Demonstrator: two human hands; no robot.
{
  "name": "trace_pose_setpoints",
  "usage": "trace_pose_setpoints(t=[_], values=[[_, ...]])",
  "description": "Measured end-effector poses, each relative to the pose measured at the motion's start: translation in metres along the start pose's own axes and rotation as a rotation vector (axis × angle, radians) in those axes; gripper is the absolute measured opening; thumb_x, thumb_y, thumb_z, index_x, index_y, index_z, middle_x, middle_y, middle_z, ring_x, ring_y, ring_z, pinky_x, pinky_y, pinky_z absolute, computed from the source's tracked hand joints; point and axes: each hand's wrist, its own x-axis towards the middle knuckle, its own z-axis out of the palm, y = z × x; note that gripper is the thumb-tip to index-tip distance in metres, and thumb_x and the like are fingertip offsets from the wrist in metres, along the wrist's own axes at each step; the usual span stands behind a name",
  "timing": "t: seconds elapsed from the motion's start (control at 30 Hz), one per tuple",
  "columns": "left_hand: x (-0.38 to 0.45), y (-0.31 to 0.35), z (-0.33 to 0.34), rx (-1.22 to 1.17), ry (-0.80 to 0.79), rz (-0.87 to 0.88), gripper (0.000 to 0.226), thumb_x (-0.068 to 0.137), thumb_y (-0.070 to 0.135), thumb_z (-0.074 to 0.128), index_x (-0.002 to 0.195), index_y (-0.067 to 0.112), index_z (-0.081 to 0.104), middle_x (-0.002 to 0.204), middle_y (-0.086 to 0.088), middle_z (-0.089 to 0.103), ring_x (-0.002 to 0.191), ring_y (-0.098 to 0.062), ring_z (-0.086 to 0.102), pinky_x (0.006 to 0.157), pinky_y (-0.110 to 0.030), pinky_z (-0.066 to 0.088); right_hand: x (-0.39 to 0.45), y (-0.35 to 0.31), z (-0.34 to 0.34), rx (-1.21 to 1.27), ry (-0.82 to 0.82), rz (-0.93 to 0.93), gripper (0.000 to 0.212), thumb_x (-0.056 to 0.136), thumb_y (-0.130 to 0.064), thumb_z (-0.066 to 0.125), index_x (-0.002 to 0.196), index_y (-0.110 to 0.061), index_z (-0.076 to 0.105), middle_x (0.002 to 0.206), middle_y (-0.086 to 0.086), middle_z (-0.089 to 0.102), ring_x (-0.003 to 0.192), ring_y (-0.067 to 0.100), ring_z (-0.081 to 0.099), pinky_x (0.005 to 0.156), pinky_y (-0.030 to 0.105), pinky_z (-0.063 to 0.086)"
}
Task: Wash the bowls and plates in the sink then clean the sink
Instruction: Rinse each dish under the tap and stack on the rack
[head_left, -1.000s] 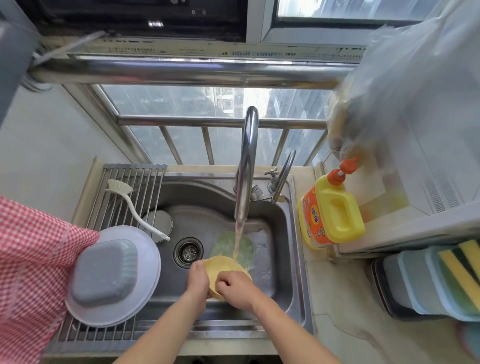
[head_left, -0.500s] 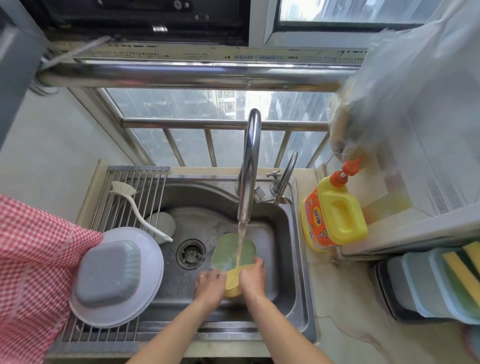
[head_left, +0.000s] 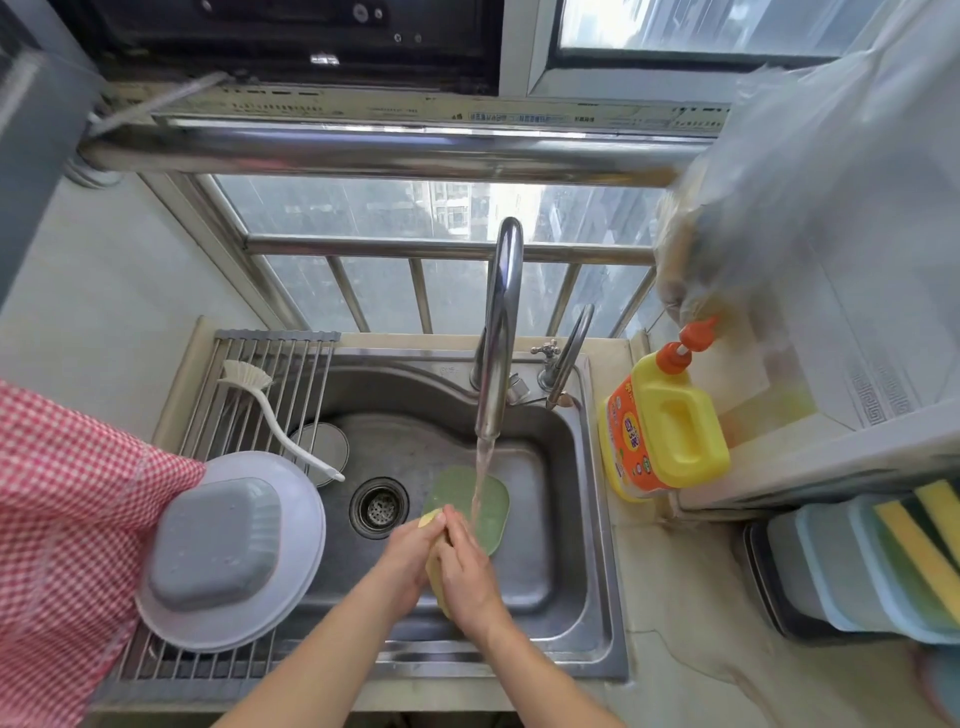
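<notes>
I see the small yellow plastic dish (head_left: 435, 571) turned on edge since a second ago; my left hand (head_left: 410, 551) and right hand (head_left: 467, 566) press closed around it, just near of the tap stream (head_left: 480, 480), above the steel sink (head_left: 561, 519); rinsing looks nearly finished; the flat green plate (head_left: 493, 504) waits beneath.

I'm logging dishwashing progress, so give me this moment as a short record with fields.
tap: faucet running, stream falling into the sink
in hand: yellow dish pressed edge-on between left hand and right hand
still in basin: green plate lying flat, under the stream
on rack: grey bowl upside down on white plate, dish brush behind them
soap: yellow detergent bottle on the counter, right of the basin
</notes>
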Motion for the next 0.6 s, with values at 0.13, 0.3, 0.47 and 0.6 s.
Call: trace_pose_setpoints(t=[0.13,0.3,0.47,0.6], values=[[-0.001,-0.003,-0.008,-0.005,-0.062,-0.006,0.023,0.094,0.011,0.064,0.111,-0.003,0.072,0.105,-0.021,0.074,0.089,-0.030,0.071,0.075,-0.034,0.055,0.007,0.009,-0.008,-0.238,0.004,-0.119,0.048,0.111,-0.031,0.030,0.159,-0.022,0.033,0.164,-0.013,0.022,0.152,-0.001,0.007,0.125,0.022,-0.001],[-0.006,-0.011,-0.007,0.032,0.050,-0.001,0.012,0.091,0.012,0.067,0.093,0.002,0.073,0.085,-0.016,0.069,0.073,-0.024,0.061,0.062,-0.030,0.044,0.018,0.022,-0.020,-0.359,0.033,0.039,0.052,0.109,-0.050,0.020,0.159,-0.041,0.025,0.168,-0.009,0.018,0.156,0.011,0.010,0.126,0.041,0.011],[-0.006,-0.008,-0.013,0.013,0.167,-0.009,0.012,0.093,0.015,0.064,0.087,0.005,0.068,0.074,-0.010,0.063,0.069,-0.023,0.055,0.060,-0.030,0.040,0.020,0.035,-0.033,-0.278,-0.007,0.306,0.056,0.108,-0.048,0.018,0.139,-0.018,0.053,0.140,0.016,0.058,0.128,0.035,0.053,0.101,0.041,0.040],[-0.005,-0.011,-0.020,0.052,0.231,-0.083,0.012,0.094,0.009,0.059,0.096,-0.001,0.064,0.074,-0.013,0.061,0.061,-0.024,0.055,0.054,-0.027,0.043,0.017,0.043,-0.040,-0.270,-0.039,0.491,0.056,0.106,-0.042,0.029,0.127,-0.004,0.066,0.132,0.022,0.063,0.122,0.037,0.059,0.098,0.038,0.047]])
